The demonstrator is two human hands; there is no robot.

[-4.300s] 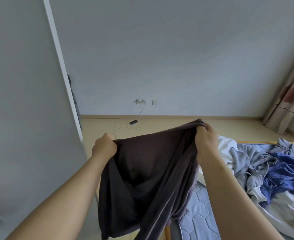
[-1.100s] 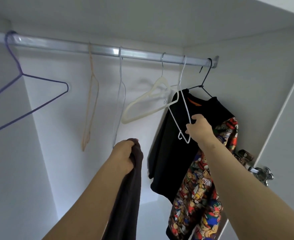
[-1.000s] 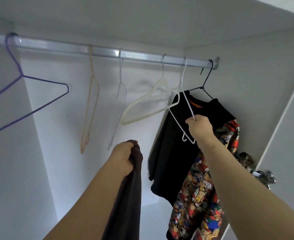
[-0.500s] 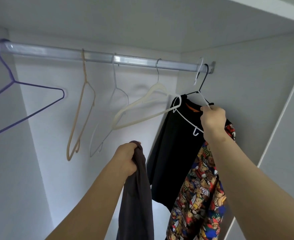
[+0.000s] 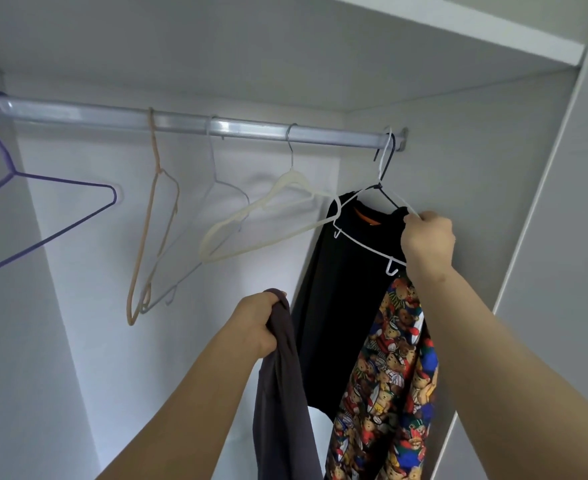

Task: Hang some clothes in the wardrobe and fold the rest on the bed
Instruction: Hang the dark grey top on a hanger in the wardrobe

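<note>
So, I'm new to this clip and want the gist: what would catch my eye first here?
The bear-print sleeve on a black top hanging at the right end of the rail. Just above it, the right hand grips a white wire hanger, while the left hand holds a dark grey garment lower centre.

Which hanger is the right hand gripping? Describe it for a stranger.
Follow the wardrobe rail to its right end, where a black shirt hangs. The white wire hanger lies across that shirt, gripped by the right hand. Unlike the thick cream hanger beside it, it is thin, with two small hooks.
</note>
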